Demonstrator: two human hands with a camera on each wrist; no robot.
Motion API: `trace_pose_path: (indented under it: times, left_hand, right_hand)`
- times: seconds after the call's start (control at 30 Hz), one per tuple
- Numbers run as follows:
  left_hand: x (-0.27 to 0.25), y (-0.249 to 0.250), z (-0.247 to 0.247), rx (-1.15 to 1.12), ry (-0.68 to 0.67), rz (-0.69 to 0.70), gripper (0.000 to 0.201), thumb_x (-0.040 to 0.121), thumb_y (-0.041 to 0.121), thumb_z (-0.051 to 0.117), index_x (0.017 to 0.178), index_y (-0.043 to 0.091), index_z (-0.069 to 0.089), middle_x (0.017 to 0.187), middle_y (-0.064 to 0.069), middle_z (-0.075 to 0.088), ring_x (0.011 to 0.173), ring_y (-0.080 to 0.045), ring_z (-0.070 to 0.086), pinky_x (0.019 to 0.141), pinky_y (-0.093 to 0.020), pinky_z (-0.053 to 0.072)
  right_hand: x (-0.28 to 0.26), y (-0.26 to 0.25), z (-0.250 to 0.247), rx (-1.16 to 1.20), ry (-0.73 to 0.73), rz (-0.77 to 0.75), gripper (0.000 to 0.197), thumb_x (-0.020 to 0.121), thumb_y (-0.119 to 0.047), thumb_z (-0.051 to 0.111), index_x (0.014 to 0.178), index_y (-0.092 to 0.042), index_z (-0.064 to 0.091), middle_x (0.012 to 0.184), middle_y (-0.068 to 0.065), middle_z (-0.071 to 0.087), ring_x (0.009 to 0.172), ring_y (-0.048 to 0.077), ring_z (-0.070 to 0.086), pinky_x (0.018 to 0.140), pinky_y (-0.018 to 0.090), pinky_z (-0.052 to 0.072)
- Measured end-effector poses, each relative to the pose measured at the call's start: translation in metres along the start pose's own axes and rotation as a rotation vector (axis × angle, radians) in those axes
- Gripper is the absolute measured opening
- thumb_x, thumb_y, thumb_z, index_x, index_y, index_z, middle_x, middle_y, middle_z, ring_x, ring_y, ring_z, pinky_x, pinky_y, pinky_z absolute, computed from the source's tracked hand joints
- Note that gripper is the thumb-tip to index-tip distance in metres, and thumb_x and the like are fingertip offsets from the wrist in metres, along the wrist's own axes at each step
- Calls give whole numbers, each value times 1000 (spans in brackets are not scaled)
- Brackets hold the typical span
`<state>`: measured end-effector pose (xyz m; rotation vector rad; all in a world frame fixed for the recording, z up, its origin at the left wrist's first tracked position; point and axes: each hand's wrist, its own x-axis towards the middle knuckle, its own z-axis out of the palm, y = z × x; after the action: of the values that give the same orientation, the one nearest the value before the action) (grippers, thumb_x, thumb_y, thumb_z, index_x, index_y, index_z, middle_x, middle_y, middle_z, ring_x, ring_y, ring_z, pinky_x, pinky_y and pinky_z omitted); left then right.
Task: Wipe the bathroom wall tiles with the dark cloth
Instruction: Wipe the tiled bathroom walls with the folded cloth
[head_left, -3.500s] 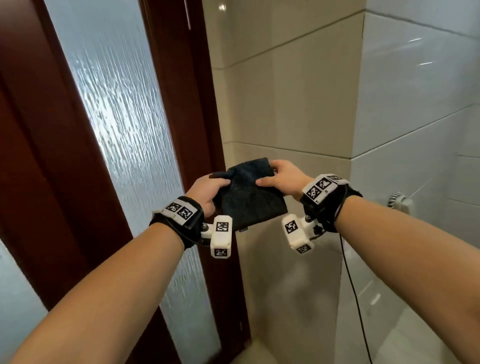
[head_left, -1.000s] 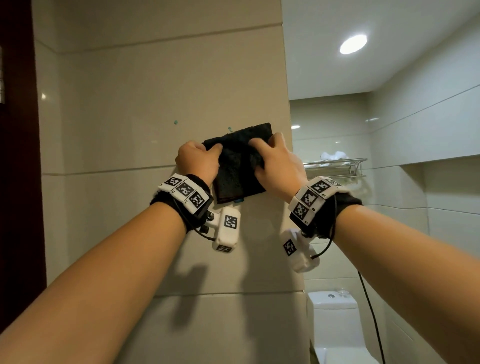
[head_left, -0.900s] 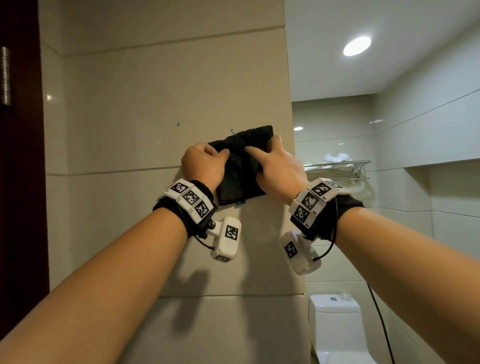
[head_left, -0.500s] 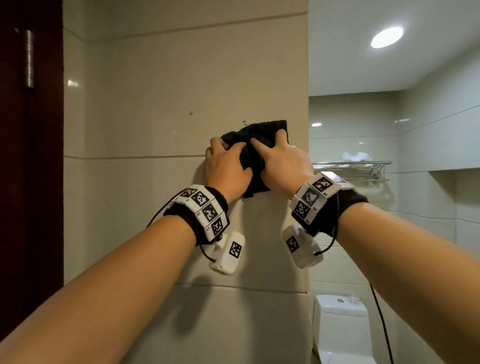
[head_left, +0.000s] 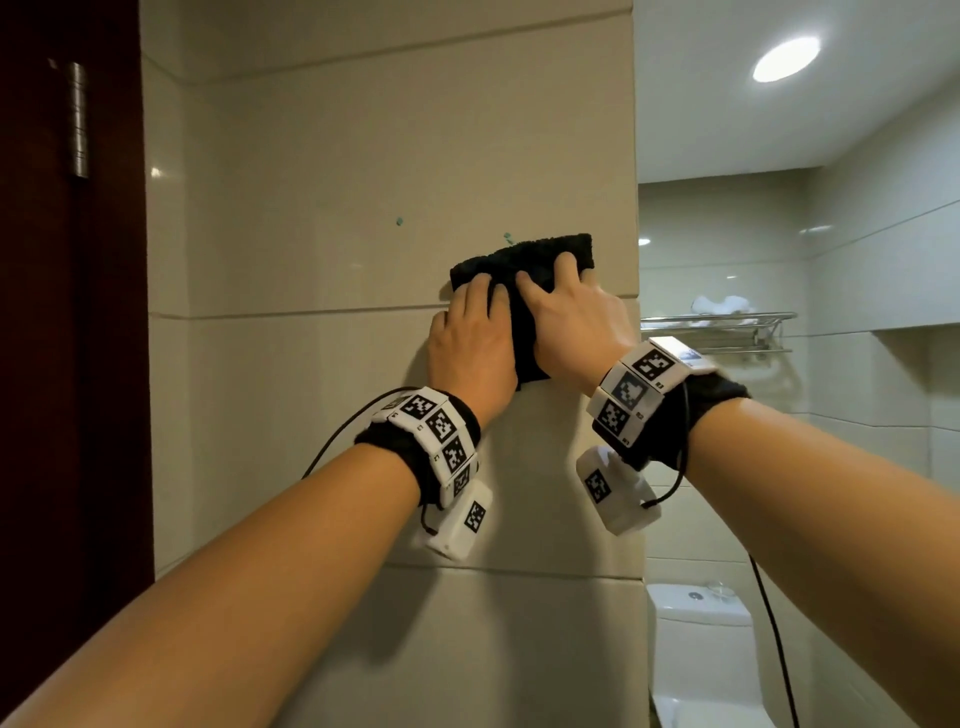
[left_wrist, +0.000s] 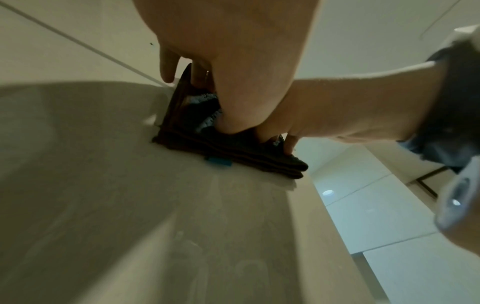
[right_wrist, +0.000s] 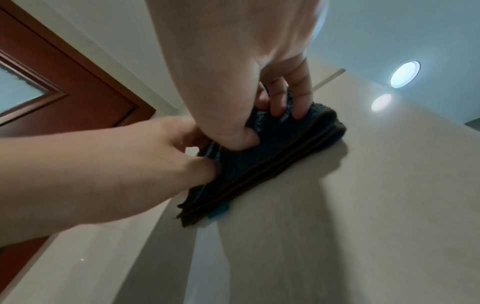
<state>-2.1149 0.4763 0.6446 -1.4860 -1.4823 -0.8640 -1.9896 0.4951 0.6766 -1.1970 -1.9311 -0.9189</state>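
A folded dark cloth (head_left: 530, 257) lies flat against the beige wall tiles (head_left: 337, 156), across a grout line and close to the wall's right corner. My left hand (head_left: 470, 332) grips its left part and my right hand (head_left: 571, 322) its right part, side by side. In the right wrist view the right hand (right_wrist: 233, 61) digs curled fingers and thumb into the cloth (right_wrist: 272, 154), while the left hand (right_wrist: 116, 154) pinches its left edge. The left wrist view shows the cloth (left_wrist: 233, 148) in stacked layers with a small blue tag (left_wrist: 218, 162) at its lower edge.
Two small green specks (head_left: 399, 222) mark the tile just above and left of the cloth. A dark red door frame (head_left: 67, 338) stands at the left. Past the wall corner are a metal towel rack (head_left: 717, 322), a white toilet (head_left: 701, 649) and a ceiling light (head_left: 784, 60).
The view turned from the glass door to the tiled wall. Both hands raised the cloth and set it against the tile, then drew closer together, bunching it narrower.
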Motion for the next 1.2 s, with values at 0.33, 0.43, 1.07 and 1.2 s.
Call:
trace_pose_path:
  times: [0.33, 0.43, 1.07, 1.2]
  left_hand:
    - [15, -20, 5, 176, -83, 40, 74, 99, 33, 41, 159, 16, 1, 167, -8, -6, 154, -23, -2, 120, -55, 13]
    - [21, -26, 4, 203, -82, 62, 74, 99, 35, 38, 159, 16, -1, 167, -8, -7, 154, -23, -3, 120, -56, 11]
    - [104, -35, -24, 83, 22, 73, 70, 99, 36, 43, 159, 21, 9, 167, -2, 1, 154, -20, 2, 117, -66, 8]
    - [107, -39, -30, 43, 3, 72, 70, 98, 36, 45, 159, 26, 11, 167, 1, 1, 153, -18, 2, 116, -67, 10]
  right_hand:
    - [10, -13, 4, -18, 25, 45, 69, 94, -29, 50, 155, -25, 17, 136, 16, 31, 109, 35, 46, 67, 39, 39]
    - [16, -16, 2, -24, 30, 61, 70, 94, -30, 51, 155, -25, 17, 136, 16, 31, 110, 35, 45, 70, 40, 44]
    - [85, -4, -28, 6, 133, 169, 68, 95, -38, 50, 154, -32, 18, 137, 16, 32, 115, 36, 46, 79, 43, 47]
    - [87, -1, -31, 30, 114, 177, 66, 95, -33, 49, 154, -33, 18, 137, 15, 31, 116, 35, 45, 81, 43, 45]
